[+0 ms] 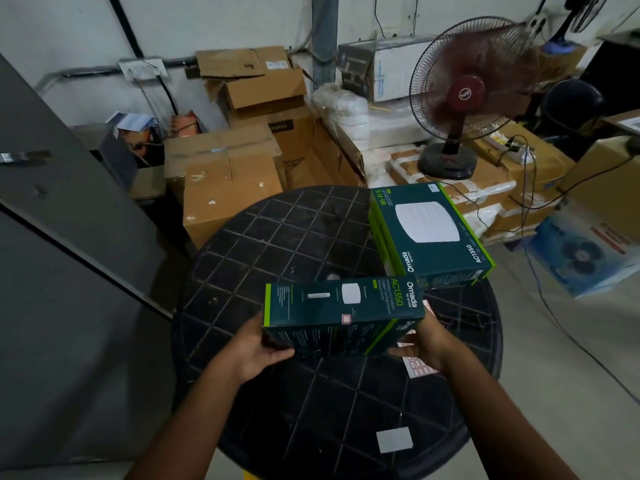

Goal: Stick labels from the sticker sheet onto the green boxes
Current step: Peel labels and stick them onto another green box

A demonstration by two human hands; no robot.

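Overhead, both hands' fingers (pixel 277 353) curled round green box (pixel 343 315), "Omada AC1350"; red-bordered label (pixel 346 319) on its side.

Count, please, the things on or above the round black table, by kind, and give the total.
Green boxes: 3, one held in both hands and a stack of two on the table
Sticker sheets: 1, under the right hand
White paper squares: 1, near the table's front edge
Total: 5

Round black grid-patterned table (pixel 263 244), stacked green boxes (pixel 433 233) far right, sticker sheet (pixel 420 368) right, white paper square (pixel 394 439) near edge
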